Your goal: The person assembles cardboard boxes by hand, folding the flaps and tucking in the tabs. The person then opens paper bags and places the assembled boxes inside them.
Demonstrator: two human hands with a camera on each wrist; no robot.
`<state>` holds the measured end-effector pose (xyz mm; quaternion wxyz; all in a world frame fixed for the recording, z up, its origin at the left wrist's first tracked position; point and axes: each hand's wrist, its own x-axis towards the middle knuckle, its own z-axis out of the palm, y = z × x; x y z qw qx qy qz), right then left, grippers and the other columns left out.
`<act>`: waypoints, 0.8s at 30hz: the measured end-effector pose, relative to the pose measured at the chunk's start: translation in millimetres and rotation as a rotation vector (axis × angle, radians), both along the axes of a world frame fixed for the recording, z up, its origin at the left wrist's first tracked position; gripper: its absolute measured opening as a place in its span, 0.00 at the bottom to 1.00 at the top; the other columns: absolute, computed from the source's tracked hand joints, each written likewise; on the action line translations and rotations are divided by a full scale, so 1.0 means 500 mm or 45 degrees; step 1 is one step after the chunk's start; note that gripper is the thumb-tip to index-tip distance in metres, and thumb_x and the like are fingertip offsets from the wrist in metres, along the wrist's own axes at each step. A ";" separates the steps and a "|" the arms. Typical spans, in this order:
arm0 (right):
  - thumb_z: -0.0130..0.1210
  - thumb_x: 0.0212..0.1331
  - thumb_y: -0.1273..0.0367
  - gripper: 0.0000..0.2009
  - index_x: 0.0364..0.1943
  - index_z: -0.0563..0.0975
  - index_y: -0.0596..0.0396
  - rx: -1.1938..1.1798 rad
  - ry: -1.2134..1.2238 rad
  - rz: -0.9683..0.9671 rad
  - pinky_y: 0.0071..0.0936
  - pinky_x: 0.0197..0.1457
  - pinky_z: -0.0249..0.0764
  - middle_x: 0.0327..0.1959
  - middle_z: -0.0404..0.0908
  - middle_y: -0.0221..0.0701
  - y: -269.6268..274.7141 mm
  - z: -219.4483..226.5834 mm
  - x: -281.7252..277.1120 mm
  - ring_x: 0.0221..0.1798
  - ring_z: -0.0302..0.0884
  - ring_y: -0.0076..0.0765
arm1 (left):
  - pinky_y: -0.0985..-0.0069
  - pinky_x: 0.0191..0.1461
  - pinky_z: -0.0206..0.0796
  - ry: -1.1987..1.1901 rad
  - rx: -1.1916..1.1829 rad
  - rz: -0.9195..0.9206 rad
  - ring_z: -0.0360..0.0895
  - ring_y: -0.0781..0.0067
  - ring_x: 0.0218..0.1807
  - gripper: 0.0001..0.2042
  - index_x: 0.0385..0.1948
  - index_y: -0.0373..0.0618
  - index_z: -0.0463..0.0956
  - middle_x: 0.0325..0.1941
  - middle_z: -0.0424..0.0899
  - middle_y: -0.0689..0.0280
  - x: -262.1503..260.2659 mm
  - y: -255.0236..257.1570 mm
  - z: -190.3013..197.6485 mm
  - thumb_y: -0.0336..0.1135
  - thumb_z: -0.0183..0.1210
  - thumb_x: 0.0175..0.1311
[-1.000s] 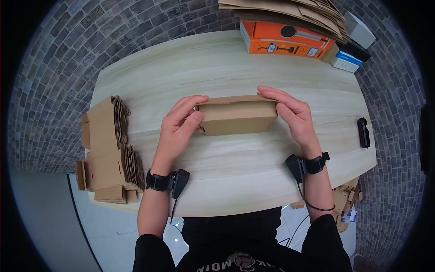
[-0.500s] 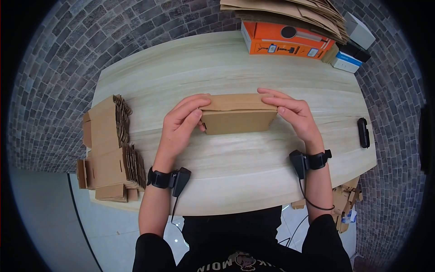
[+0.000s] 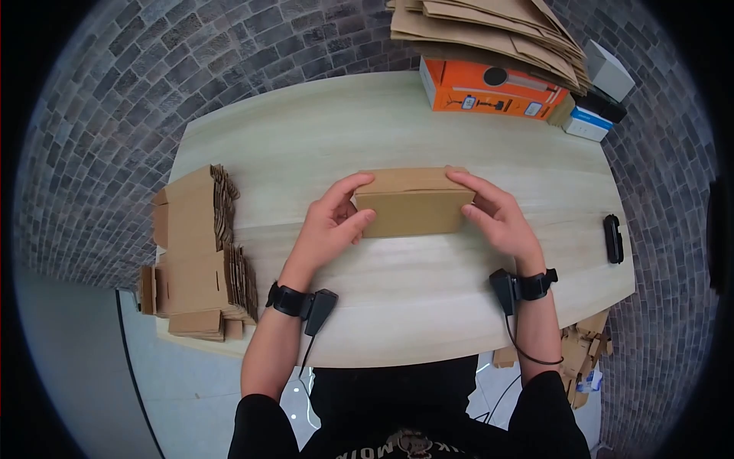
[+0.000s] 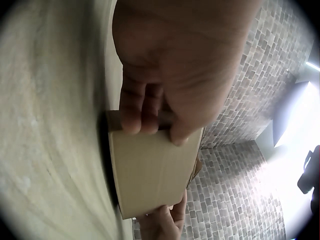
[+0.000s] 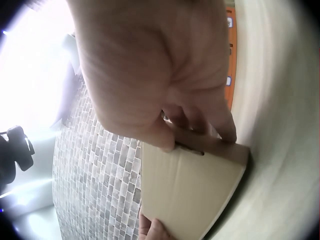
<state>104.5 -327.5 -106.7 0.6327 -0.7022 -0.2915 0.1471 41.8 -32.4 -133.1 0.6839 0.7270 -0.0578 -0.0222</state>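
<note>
- Flat cardboard pieces (image 3: 191, 268) were stacked at the left end of the surface (image 3: 306, 122). The position probably kept the stack within arm's reach while leaving the middle for handling.
- The left hand (image 3: 329, 229) pinched the left end of the cardboard box (image 3: 413, 214). Fingers lay over the top edge and round the end; the thumb bore on the broad front panel. This opposed grip likely prevented the end from tipping or spreading.
- The box was located mid-surface in front of the person, standing on a long side with its narrow panel uppermost. It appeared to rest on the surface, which would have carried its weight and freed the fingers to steady the panels.
- The right hand (image 3: 501, 222) pinched the opposite end, with the thumb on the front and fingers over the top and end. In the right wrist view, the thumb lay beside a slot (image 5: 191, 148) near the panel edge. Matching grips at both ends presumably kept the box square.
- An orange box (image 3: 459, 80) stood at the back right, beneath a pile of cardboard sheets (image 3: 489, 30). It evidently served as a support, holding the pile off the surface.
- A black object (image 3: 614, 239) lay near the right edge, well apart from the hands, presumably to avoid interference.
</note>
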 end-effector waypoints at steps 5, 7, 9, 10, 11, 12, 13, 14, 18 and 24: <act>0.39 0.53 0.87 0.35 0.70 0.63 0.55 0.021 -0.304 -0.125 0.34 0.77 0.53 0.75 0.58 0.39 0.020 -0.005 0.004 0.79 0.50 0.38 | 0.78 0.37 0.76 -0.128 -0.072 -0.037 0.76 0.72 0.55 0.24 0.63 0.45 0.66 0.69 0.67 0.57 -0.009 -0.015 0.026 0.21 0.57 0.64; 0.37 0.50 0.87 0.38 0.72 0.59 0.54 0.024 -0.381 -0.217 0.35 0.77 0.50 0.77 0.55 0.38 0.020 -0.010 0.007 0.81 0.45 0.38 | 0.76 0.39 0.79 -0.073 -0.101 -0.103 0.75 0.70 0.58 0.22 0.62 0.45 0.67 0.73 0.62 0.56 -0.008 -0.010 0.031 0.23 0.56 0.66; 0.35 0.48 0.87 0.41 0.75 0.54 0.54 0.106 -0.287 -0.113 0.34 0.77 0.51 0.78 0.53 0.36 0.012 -0.036 0.021 0.81 0.42 0.37 | 0.72 0.45 0.81 -0.084 -0.329 -0.152 0.74 0.67 0.62 0.19 0.60 0.46 0.68 0.76 0.58 0.58 0.004 -0.001 0.016 0.25 0.54 0.68; 0.35 0.48 0.87 0.41 0.75 0.54 0.54 0.109 -0.287 -0.115 0.34 0.77 0.51 0.78 0.53 0.36 0.013 -0.044 0.021 0.81 0.42 0.37 | 0.72 0.45 0.81 -0.084 -0.326 -0.155 0.74 0.67 0.62 0.19 0.60 0.46 0.68 0.76 0.58 0.58 0.009 -0.001 0.004 0.25 0.54 0.68; 0.36 0.47 0.86 0.42 0.75 0.54 0.54 0.220 -0.089 -0.079 0.35 0.76 0.51 0.78 0.52 0.35 0.018 -0.050 0.022 0.82 0.42 0.37 | 0.70 0.47 0.81 -0.069 -0.244 -0.055 0.74 0.66 0.62 0.17 0.59 0.45 0.69 0.76 0.57 0.58 0.015 0.002 -0.008 0.27 0.54 0.69; 0.37 0.46 0.86 0.42 0.75 0.54 0.53 0.334 0.111 -0.041 0.35 0.76 0.52 0.78 0.51 0.35 0.024 -0.053 0.021 0.82 0.41 0.37 | 0.69 0.49 0.82 -0.054 -0.159 0.044 0.74 0.65 0.62 0.16 0.58 0.45 0.69 0.77 0.55 0.59 0.021 0.005 -0.016 0.28 0.54 0.70; 0.37 0.46 0.86 0.42 0.75 0.54 0.53 0.346 0.107 -0.043 0.35 0.76 0.52 0.78 0.51 0.35 0.029 -0.053 0.019 0.82 0.41 0.37 | 0.69 0.49 0.82 -0.057 -0.147 0.041 0.74 0.65 0.62 0.16 0.58 0.45 0.69 0.77 0.55 0.59 0.025 0.005 -0.019 0.28 0.54 0.70; 0.37 0.47 0.86 0.42 0.75 0.54 0.54 0.415 0.197 -0.051 0.36 0.76 0.53 0.78 0.51 0.36 0.034 -0.053 0.017 0.82 0.41 0.37 | 0.67 0.49 0.82 -0.026 -0.180 0.177 0.75 0.65 0.61 0.15 0.57 0.44 0.69 0.76 0.57 0.60 0.027 0.002 -0.024 0.28 0.54 0.70; 0.40 0.50 0.84 0.39 0.74 0.54 0.54 0.546 0.313 -0.149 0.39 0.73 0.59 0.77 0.53 0.41 0.039 -0.068 0.021 0.80 0.46 0.42 | 0.63 0.50 0.81 0.083 -0.369 0.382 0.78 0.64 0.56 0.14 0.56 0.42 0.68 0.68 0.67 0.59 0.027 -0.009 -0.017 0.29 0.55 0.71; 0.43 0.56 0.79 0.26 0.63 0.68 0.58 0.527 0.329 -0.414 0.34 0.60 0.74 0.64 0.71 0.40 0.021 -0.096 0.061 0.64 0.71 0.37 | 0.63 0.50 0.80 0.140 -0.675 0.589 0.79 0.61 0.53 0.19 0.58 0.40 0.62 0.54 0.76 0.56 0.058 0.007 -0.027 0.30 0.57 0.69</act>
